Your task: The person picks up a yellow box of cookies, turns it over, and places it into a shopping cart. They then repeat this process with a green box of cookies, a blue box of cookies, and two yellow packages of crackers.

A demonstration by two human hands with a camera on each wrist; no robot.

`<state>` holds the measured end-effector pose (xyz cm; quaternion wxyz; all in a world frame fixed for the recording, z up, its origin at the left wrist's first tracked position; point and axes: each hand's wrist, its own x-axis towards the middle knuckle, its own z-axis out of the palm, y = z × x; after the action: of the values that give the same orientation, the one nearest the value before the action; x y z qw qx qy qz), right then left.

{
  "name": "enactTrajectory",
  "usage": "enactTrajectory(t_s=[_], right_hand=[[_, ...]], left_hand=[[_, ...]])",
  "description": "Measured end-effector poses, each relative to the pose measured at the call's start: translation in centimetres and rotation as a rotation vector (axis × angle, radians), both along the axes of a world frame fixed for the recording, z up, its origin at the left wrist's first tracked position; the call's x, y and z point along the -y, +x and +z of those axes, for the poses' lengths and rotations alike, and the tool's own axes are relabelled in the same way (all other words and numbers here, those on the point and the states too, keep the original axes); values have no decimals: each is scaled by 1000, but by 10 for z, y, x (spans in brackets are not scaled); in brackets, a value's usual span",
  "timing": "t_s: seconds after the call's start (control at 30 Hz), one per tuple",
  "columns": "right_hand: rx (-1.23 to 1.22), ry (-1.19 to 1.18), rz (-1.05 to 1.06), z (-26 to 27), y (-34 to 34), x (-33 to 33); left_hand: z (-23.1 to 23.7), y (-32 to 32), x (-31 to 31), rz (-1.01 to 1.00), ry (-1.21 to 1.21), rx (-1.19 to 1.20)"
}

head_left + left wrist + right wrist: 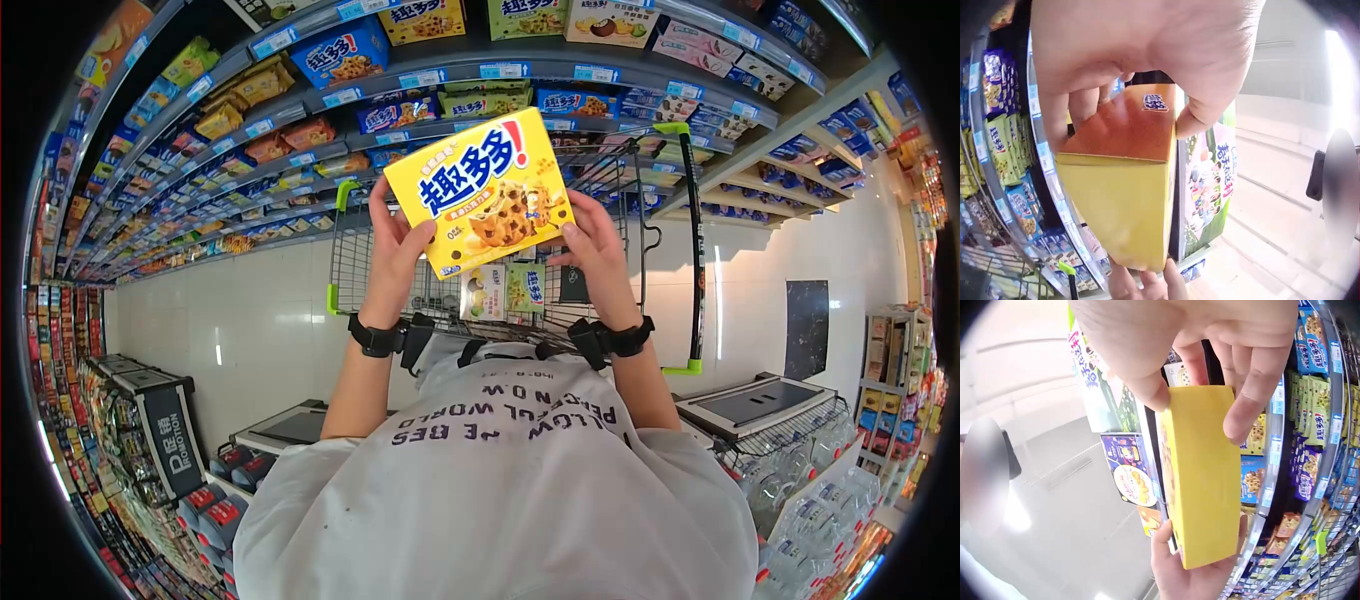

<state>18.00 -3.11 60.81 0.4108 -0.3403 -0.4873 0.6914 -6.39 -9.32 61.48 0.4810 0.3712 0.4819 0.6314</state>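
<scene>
A yellow cookie box (478, 195) with blue lettering and a chocolate-chip cookie picture is held up over the shopping cart, tilted, its front toward the head camera. My left hand (397, 245) grips its left edge, thumb on the front and fingers behind. On the opposite edge my right hand (597, 245) holds it the same way. The left wrist view shows an orange-brown and yellow side of the cookie box (1116, 194); in the right wrist view a plain yellow side of the cookie box (1204, 475) shows between both hands.
Below the box, the wire shopping cart (640, 190) with green corners holds a white box (482, 292) and a green box (524, 287). Shelves (420, 78) of cookie packs curve around the front and left. Bottled drinks (810, 500) stand at the lower right.
</scene>
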Motion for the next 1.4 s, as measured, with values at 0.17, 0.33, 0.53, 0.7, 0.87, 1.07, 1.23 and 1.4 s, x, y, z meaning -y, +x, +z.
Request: enactTrajectory(t_s=[0.17, 0.33, 0.53, 0.7, 0.87, 1.07, 1.23, 1.4], right_hand=[[-68, 54, -29, 2, 19, 9], [-47, 40, -28, -7, 31, 11], [-25, 6, 31, -12, 33, 20], [-52, 103, 68, -17, 30, 21], [8, 114, 119, -20, 37, 18], [71, 143, 180, -25, 35, 20], [125, 177, 175, -24, 34, 22], [86, 116, 189, -34, 35, 20]], left_hand=[[14, 20, 7, 52, 220, -263], [12, 19, 20, 81, 162, -23], [12, 20, 33, 192, 150, -90], [5, 23, 38, 312, 171, -103], [-13, 7, 47, 256, 130, -154], [0, 22, 47, 312, 132, -272], [1, 20, 48, 290, 100, -294], [15, 28, 52, 205, 137, -177]])
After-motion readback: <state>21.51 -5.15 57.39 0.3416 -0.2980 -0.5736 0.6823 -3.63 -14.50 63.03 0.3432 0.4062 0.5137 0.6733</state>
